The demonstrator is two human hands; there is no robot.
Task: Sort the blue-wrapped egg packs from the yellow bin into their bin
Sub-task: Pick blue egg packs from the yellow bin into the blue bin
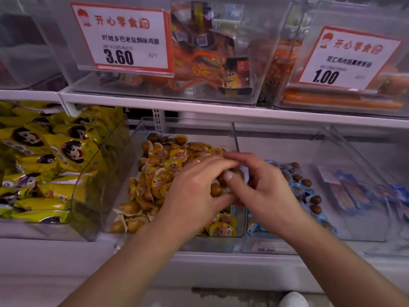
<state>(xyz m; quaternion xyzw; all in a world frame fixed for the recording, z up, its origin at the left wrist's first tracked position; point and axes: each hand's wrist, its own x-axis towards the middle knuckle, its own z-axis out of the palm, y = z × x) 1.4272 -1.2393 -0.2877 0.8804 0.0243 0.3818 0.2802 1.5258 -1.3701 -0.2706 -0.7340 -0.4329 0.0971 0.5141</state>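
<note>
Left hand [194, 187] and right hand [263, 187]: fingers curled, meeting over the yellow bin's [240, 220] right wall, together grasping egg packs [225, 180]. Blue bin [318, 229] adjacent right, partly filled.

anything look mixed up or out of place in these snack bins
Nothing is clearly spilled or damaged. Both hands, left hand and right hand, meet over the divider between the yellow-wrapped egg bin and the blue-wrapped egg bin, holding egg packs; their wrapper colour is hidden, so any stray cannot be confirmed.
</note>
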